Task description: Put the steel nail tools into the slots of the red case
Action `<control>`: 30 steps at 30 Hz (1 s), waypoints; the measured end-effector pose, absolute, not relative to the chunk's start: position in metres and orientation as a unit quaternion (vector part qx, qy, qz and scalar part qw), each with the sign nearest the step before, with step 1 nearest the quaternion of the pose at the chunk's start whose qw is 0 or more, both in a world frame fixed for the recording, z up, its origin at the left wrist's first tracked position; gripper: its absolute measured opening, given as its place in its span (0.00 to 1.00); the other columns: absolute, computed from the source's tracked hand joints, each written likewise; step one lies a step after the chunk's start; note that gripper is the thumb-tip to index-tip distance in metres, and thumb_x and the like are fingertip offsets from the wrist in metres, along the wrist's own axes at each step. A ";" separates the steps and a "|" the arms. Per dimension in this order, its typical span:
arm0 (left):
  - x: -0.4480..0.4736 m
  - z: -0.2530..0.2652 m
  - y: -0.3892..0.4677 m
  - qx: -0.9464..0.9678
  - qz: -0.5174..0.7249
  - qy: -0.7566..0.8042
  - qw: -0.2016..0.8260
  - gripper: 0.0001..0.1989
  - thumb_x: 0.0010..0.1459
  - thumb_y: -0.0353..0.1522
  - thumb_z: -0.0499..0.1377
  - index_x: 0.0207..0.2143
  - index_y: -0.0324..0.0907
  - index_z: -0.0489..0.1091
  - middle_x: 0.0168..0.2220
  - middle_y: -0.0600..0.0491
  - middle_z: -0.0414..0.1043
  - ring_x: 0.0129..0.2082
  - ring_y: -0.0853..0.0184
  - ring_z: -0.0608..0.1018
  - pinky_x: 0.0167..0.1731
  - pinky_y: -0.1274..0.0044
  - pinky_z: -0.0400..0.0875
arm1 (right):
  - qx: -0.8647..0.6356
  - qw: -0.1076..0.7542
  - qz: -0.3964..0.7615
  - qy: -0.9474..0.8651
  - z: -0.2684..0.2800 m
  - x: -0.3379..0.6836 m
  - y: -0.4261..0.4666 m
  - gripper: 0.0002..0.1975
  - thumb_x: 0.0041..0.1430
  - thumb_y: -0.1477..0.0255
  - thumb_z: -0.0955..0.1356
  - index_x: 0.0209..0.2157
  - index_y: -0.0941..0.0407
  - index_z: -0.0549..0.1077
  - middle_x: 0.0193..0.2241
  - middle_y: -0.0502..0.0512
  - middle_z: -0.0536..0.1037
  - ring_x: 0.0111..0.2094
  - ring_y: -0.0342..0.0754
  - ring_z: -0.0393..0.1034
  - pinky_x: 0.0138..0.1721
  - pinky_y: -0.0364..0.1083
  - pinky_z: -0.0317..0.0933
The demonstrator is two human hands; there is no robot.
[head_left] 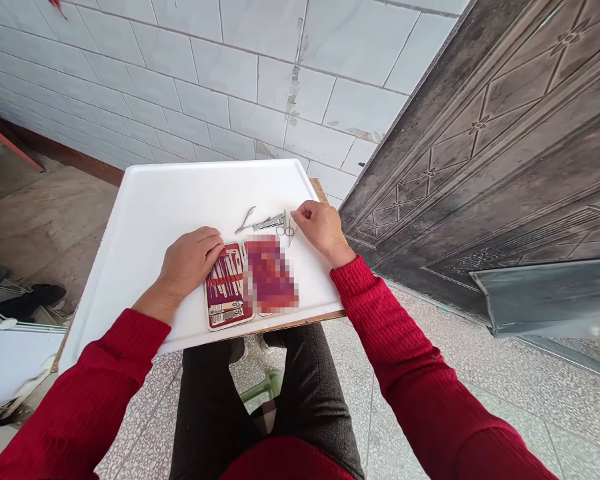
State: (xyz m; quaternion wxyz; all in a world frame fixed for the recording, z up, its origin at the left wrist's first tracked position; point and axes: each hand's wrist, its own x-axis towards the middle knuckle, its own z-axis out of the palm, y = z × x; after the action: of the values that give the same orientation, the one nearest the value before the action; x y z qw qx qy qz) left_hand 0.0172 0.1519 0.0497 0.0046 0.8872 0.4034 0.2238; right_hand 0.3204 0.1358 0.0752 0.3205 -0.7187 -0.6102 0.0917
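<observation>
An open manicure case (229,327) with a red lining lies near the front edge of the white table (155,200). Its left half holds several slim metal tools under a strap and nail clippers below them; the right half is blurred out. My left hand (190,260) rests flat at the case's upper left edge, thumb against it. Beyond the case lie cuticle nippers (247,219), large nail clippers (270,223) and small scissors (285,231). Right beside the scissors, the thumb and fingertips of my right hand (323,227) are pinched together; what lies between them is too small to tell.
A white tiled wall (220,87) stands behind the table, and a dark patterned door (480,153) on the right. Below the table a green stool (267,387) shows between my legs. White boards and dark items lie at the far left.
</observation>
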 end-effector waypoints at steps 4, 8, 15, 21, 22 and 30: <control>0.017 0.051 0.151 0.887 0.224 0.403 0.005 0.18 0.72 0.37 0.48 0.38 0.45 0.77 0.48 0.49 0.81 0.45 0.58 0.81 0.43 0.67 0.74 | -0.743 0.278 0.063 -0.605 0.071 0.324 0.138 0.15 0.65 0.63 0.69 0.26 0.55 0.75 0.27 0.53 0.79 0.30 0.48 0.69 0.32 0.46 0.54; 0.017 0.049 0.152 0.885 0.232 0.403 0.006 0.18 0.72 0.37 0.49 0.38 0.46 0.77 0.48 0.49 0.81 0.45 0.59 0.81 0.43 0.67 0.74 | -0.759 0.250 0.047 -0.600 0.066 0.328 0.141 0.16 0.65 0.61 0.70 0.25 0.54 0.75 0.27 0.56 0.80 0.29 0.49 0.70 0.31 0.47 0.56; 0.016 0.047 0.153 0.884 0.237 0.402 0.003 0.17 0.72 0.37 0.49 0.38 0.46 0.78 0.48 0.49 0.81 0.44 0.58 0.81 0.43 0.67 0.75 | -0.788 0.154 0.064 -0.593 0.069 0.325 0.143 0.17 0.64 0.58 0.70 0.27 0.55 0.78 0.31 0.60 0.83 0.35 0.52 0.76 0.33 0.46 0.60; 0.016 0.047 0.153 0.884 0.237 0.402 0.005 0.17 0.71 0.36 0.50 0.38 0.46 0.78 0.47 0.49 0.81 0.45 0.58 0.81 0.43 0.67 0.75 | -0.792 0.133 0.077 -0.591 0.072 0.324 0.142 0.09 0.60 0.71 0.69 0.29 0.56 0.80 0.32 0.61 0.84 0.36 0.54 0.77 0.34 0.47 0.61; 0.016 0.047 0.153 0.884 0.238 0.403 0.005 0.17 0.71 0.37 0.50 0.38 0.46 0.78 0.47 0.49 0.81 0.44 0.58 0.81 0.42 0.67 0.75 | -0.791 0.136 0.076 -0.592 0.072 0.324 0.142 0.09 0.60 0.71 0.69 0.29 0.56 0.81 0.32 0.61 0.84 0.35 0.54 0.78 0.34 0.47 0.62; 0.017 0.045 0.153 0.881 0.241 0.406 0.001 0.17 0.71 0.37 0.50 0.40 0.46 0.78 0.47 0.50 0.82 0.45 0.58 0.81 0.43 0.67 0.75 | -0.782 0.128 0.063 -0.606 0.074 0.322 0.140 0.07 0.58 0.73 0.69 0.28 0.56 0.80 0.31 0.63 0.84 0.35 0.55 0.77 0.35 0.47 0.62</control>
State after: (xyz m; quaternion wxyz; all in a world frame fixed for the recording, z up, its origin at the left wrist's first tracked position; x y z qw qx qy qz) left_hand 0.0169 0.1529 0.0454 0.0015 0.8813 0.4062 0.2415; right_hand 0.3219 0.1396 0.0736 0.1280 -0.7823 -0.6063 0.0632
